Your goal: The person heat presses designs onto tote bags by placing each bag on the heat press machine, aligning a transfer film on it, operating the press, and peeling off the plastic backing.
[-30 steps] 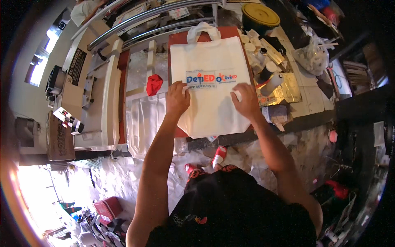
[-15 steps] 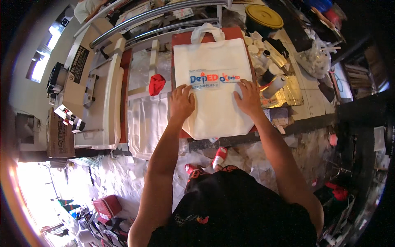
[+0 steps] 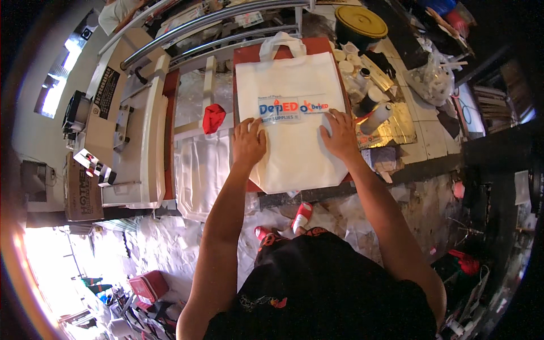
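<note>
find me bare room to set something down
Bare tiles between the gold sheet and dark scrap; also the white bag's blank lower part, between left hand and right hand. Crowded: bottles and cups right of the bag.

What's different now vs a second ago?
Right hand: curled fingers have straightened, now reaching forward over the right part of the bag. Left hand: eased slightly toward the person, on the bag's left edge. No clear grasp or release. Bag, red cloth and yellow-lidded tub stayed put, bar slight camera shift.
</note>
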Action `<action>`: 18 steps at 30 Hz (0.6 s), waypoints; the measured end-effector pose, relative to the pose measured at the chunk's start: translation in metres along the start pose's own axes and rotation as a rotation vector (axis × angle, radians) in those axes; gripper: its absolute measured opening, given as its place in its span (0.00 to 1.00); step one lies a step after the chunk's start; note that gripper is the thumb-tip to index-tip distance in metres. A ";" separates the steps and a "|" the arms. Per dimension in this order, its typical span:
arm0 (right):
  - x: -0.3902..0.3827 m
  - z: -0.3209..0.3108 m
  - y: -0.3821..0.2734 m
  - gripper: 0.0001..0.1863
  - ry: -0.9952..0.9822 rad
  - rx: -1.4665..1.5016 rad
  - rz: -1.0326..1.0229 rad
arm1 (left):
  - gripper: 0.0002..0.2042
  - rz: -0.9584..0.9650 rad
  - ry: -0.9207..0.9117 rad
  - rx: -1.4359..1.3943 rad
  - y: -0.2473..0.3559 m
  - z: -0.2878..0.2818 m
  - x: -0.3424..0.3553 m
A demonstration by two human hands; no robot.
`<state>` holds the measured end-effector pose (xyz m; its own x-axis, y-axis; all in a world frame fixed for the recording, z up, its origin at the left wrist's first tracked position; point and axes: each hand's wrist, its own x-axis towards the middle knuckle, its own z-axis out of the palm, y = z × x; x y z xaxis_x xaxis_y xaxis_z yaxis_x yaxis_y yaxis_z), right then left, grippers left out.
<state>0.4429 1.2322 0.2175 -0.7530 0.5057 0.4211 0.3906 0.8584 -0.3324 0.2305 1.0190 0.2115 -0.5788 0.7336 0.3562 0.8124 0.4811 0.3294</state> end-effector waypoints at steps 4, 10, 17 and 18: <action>0.000 0.000 0.000 0.25 0.006 -0.013 -0.011 | 0.19 0.000 0.010 -0.017 0.000 0.000 -0.001; -0.001 0.001 0.002 0.25 0.011 0.004 -0.009 | 0.19 -0.001 -0.012 -0.003 0.000 -0.001 -0.001; -0.001 0.002 0.003 0.25 0.016 -0.008 -0.015 | 0.19 0.003 -0.010 -0.006 -0.002 0.001 0.000; -0.002 0.002 0.004 0.25 0.024 -0.008 -0.018 | 0.19 0.003 -0.012 -0.008 -0.001 0.001 0.000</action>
<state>0.4443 1.2345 0.2137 -0.7468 0.4921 0.4473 0.3814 0.8679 -0.3182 0.2293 1.0192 0.2101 -0.5756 0.7407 0.3465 0.8134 0.4755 0.3350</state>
